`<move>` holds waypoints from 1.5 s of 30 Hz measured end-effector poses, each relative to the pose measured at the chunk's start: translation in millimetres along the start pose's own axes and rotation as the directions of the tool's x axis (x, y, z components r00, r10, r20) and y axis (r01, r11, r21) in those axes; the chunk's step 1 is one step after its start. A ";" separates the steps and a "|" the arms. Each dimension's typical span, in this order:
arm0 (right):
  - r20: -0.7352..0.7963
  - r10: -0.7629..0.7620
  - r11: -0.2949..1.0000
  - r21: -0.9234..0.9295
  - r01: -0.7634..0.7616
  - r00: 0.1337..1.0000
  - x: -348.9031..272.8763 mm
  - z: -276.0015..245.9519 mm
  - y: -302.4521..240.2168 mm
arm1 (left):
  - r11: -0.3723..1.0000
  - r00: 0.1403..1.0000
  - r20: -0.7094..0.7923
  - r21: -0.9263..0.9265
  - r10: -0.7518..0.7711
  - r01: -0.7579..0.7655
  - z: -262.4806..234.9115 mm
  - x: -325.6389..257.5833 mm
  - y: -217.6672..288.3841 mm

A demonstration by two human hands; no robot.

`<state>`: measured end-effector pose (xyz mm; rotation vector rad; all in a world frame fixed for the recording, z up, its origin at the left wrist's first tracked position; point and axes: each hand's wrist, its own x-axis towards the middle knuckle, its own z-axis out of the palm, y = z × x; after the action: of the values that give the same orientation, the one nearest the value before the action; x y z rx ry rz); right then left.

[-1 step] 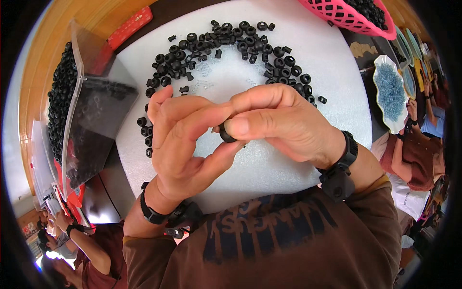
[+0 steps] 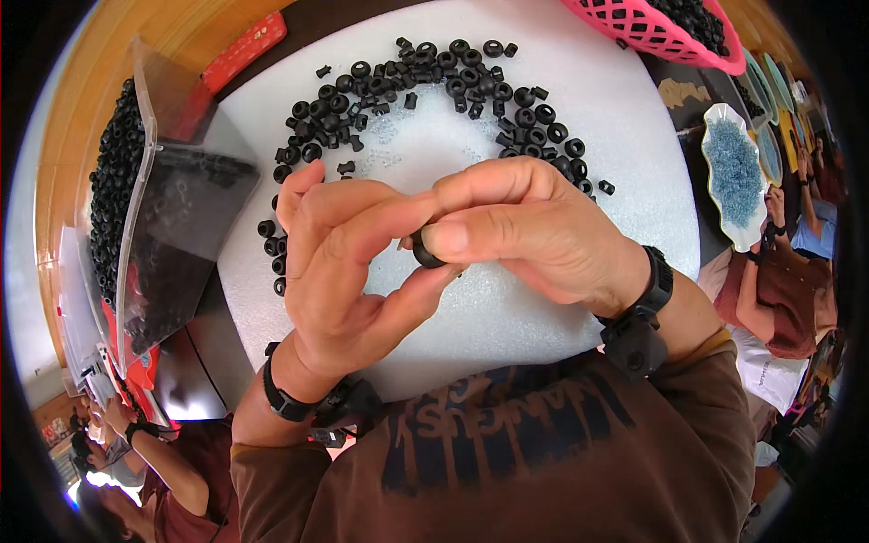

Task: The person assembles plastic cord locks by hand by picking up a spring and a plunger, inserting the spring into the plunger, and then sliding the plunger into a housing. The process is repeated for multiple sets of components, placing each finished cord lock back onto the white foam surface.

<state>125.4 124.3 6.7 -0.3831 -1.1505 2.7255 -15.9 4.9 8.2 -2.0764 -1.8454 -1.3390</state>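
Between both hands, above the middle of the white foam mat (image 2: 534,312), is a small round black plastic ring-shaped piece (image 2: 425,254). My left hand (image 2: 348,253) pinches it from the left with thumb and index finger. From the right, the thumb and fingers of my right hand (image 2: 534,231) press on it, covering much of it. Beyond the hands, many loose round black pieces with holes (image 2: 470,57) lie in an arc, mixed with small black spool-shaped pieces (image 2: 410,101). Tiny clear pieces (image 2: 385,127) are scattered inside that arc.
A clear plastic bin (image 2: 195,217) stands at the left, beside a heap of black pieces (image 2: 116,190). A pink basket (image 2: 652,32) of black parts is at the far right. Near it, a white dish (image 2: 756,231) holds small bluish clear pieces. Other people sit at both sides.
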 end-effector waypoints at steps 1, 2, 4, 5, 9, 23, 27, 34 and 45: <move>-0.006 0.001 1.000 -0.014 -0.001 1.000 0.3 0.8 0.2 | 1.000 1.000 0.000 0.001 -0.002 0.002 -0.4 0.6 0.8; -0.010 0.002 1.000 -0.029 -0.002 1.000 0.6 1.4 0.4 | 0.999 1.000 -0.001 0.032 -0.001 0.001 -1.3 2.1 2.3; -0.006 -0.009 0.999 -0.032 0.009 1.000 0.1 -0.2 0.8 | 0.998 1.000 -0.002 0.060 0.000 0.000 -3.7 5.1 3.6; -0.001 -0.021 0.999 -0.036 0.021 1.000 -0.2 -1.0 0.9 | 0.983 0.999 0.031 0.179 0.038 -0.043 -6.8 6.4 3.5; 0.025 -0.005 0.999 -0.049 0.006 1.000 -0.8 1.8 -0.9 | 0.908 0.981 0.166 0.387 0.105 -0.163 -15.8 9.5 3.9; 0.119 0.282 0.947 -0.196 -0.256 0.952 3.2 1.9 -2.3 | 0.934 0.940 0.181 0.163 0.289 -0.318 -10.9 4.1 -9.1; 0.175 0.288 0.956 -0.109 -0.273 0.941 2.6 -3.0 3.8 | 0.922 0.929 0.185 0.168 0.319 -0.350 -11.7 3.4 -7.6; 0.196 0.325 0.945 -0.054 -0.321 0.925 -1.8 5.3 6.7 | 0.941 0.935 0.123 0.018 0.333 -0.338 -3.8 -11.9 -6.3; 0.157 0.245 0.963 -0.156 -0.221 0.957 0.9 5.2 1.4 | 0.957 0.954 0.099 0.039 0.283 -0.288 -6.8 0.0 -9.4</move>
<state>122.9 120.1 9.0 -0.3208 -1.4292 2.9411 -27.5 3.7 7.9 -2.3034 -1.5138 -1.1292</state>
